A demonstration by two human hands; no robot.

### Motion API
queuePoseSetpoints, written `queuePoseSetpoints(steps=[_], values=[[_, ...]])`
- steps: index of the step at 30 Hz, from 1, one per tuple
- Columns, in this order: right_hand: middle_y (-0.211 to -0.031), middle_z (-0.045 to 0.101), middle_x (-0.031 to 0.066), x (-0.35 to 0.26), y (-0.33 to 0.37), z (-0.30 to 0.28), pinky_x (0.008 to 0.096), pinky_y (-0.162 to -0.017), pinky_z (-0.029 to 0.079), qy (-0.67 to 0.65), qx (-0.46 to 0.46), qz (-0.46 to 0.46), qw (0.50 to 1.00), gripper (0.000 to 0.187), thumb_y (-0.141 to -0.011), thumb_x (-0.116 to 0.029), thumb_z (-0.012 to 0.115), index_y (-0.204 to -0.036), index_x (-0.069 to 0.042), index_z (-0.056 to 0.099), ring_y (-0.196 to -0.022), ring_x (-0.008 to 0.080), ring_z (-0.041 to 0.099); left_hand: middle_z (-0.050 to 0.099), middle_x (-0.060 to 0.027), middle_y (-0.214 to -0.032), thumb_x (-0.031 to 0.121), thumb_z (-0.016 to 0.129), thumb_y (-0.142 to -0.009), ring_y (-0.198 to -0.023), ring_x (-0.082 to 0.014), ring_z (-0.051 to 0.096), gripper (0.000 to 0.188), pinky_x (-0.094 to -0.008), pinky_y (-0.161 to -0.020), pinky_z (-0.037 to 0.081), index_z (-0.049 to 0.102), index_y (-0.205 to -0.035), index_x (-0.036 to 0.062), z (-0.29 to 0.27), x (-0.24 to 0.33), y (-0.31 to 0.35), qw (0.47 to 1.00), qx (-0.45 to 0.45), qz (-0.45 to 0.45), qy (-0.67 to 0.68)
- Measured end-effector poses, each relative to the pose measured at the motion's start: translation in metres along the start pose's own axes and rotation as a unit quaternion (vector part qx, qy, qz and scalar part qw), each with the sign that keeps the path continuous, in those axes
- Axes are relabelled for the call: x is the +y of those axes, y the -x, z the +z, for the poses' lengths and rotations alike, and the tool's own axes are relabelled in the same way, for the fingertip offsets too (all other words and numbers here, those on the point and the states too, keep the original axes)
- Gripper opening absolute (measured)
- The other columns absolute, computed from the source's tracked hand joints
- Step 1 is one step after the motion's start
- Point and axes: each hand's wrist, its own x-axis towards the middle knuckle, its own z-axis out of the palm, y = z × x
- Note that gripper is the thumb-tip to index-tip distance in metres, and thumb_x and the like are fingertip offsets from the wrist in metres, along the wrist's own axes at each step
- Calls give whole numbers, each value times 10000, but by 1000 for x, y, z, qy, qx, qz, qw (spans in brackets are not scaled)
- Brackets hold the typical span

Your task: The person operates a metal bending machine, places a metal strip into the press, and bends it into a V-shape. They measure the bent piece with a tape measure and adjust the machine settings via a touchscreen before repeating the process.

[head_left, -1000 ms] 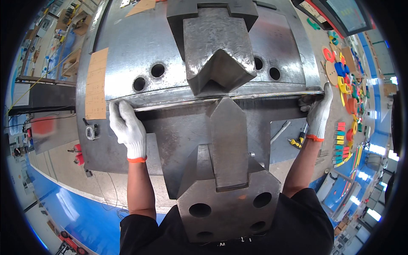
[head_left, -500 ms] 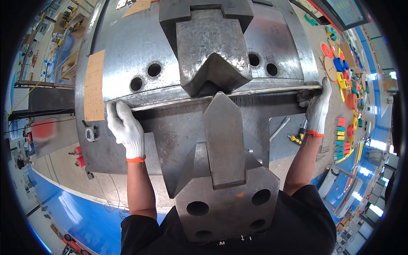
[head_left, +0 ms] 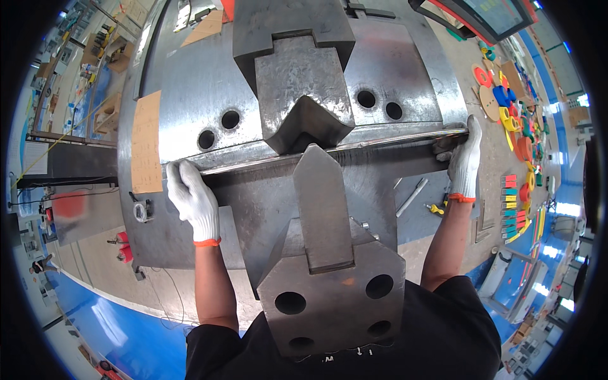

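Note:
A long, thin, shiny metal strip (head_left: 386, 144) spans left to right across the machine, edge towards me. My left hand (head_left: 193, 197), in a white knitted glove with an orange cuff, is closed round its left end. At the right end my right hand (head_left: 465, 163), gloved alike, grips it with the thumb up along the tip and the fingers curled beneath. Mid-length, the strip passes between a steel block with a V notch (head_left: 304, 82) and a pointed steel punch (head_left: 322, 202). Whether the punch tip touches the strip, I cannot tell.
The punch sits in a heavy holder with holes (head_left: 332, 297), close before my body. A cardboard strip (head_left: 147, 142) lies at the left; a small round tool (head_left: 142, 210) is below it. Right are a pale rod (head_left: 411, 196), a yellow-black tool (head_left: 435, 208), coloured rings (head_left: 506, 117) and a screen (head_left: 491, 19).
The whole view has shifted slightly, with the block and punch now a little further left and lower. Both hands keep their hold on the strip's ends.

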Motion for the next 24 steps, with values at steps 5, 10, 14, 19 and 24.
queuePoseSetpoints(steps=[5, 10, 14, 19, 24], values=[[-730, 704, 115, 0, 2, -1, 302, -458, 504, -4, 4, 1, 1000, 645, -1029, -646, 430, -1001, -48, 669, -562, 209, 665, 516, -31, -788, 219, 498, -1111, -739, -112, 424, 276, -291, -673, 394, 543, -954, -3, 1, -2, -2, 1000, -6, -6, 7], [-744, 711, 122, 0, 6, 3, 306, -465, 515, -10, 22, -6, 1000, 617, -1038, -620, 430, -1007, -51, 667, -572, 215, 680, 519, -35, -787, 212, 494, -1110, -739, -114, 430, 273, -295, -671, 395, 544, -952, -5, 1, -2, -1, 1000, 0, 7, 7], [-715, 693, 109, 0, 3, 3, 313, -452, 493, 0, 32, -1, 999, 642, -1023, -649, 404, -941, -71, 669, -565, 210, 656, 512, -34, -784, 205, 493, -1111, -738, -113, 422, 269, -296, -666, 388, 541, -949, -4, 1, 3, 0, 1000, -2, 11, -2], [-702, 687, 108, -1, 5, 6, 313, -448, 489, -6, 44, -6, 999, 641, -1026, -642, 399, -927, -68, 667, -557, 213, 652, 510, -14, -826, 232, 513, -1112, -779, -107, 420, 293, -286, -703, 387, 541, -964, -20, 1, 0, 1, 1000, 6, -7, 12], [-715, 689, 102, 1, 5, 3, 319, -458, 503, -2, 39, -6, 999, 627, -1029, -629, 400, -954, -66, 664, -574, 213, 667, 538, -9, -872, 246, 525, -1111, -821, -108, 444, 312, -280, -743, 405, 572, -1023, -50, -4, -12, 2, 1000, -10, -19, 15]])
